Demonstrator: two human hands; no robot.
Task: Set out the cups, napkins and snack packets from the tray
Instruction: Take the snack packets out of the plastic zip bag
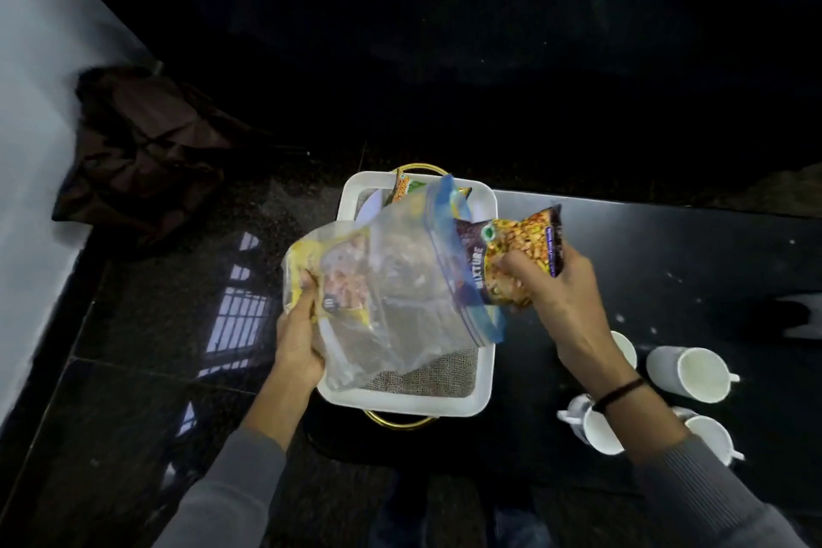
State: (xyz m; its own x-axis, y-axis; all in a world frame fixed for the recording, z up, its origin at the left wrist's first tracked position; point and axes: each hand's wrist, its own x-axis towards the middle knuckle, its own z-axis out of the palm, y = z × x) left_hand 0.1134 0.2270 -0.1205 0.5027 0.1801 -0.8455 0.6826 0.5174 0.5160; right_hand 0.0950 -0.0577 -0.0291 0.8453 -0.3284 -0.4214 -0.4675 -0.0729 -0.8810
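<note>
Above the white tray (485, 378), the left hand (296, 338) is gripping a clear bag (400, 294) while the right hand (560, 285) is clutching a snack packet (520, 254); cups (687, 374) are standing at the table's (667, 263) near edge.

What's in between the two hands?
In the head view, a clear zip bag spans from the left hand toward the right hand, which grips a snack packet at its mouth.

Both forearms reach forward in grey sleeves. The left hand (297, 336) is raised with fingers curled, gripping from the side. The right hand (561, 297) is held higher, knuckles up, fingers clenched; a dark band circles its wrist.
</note>
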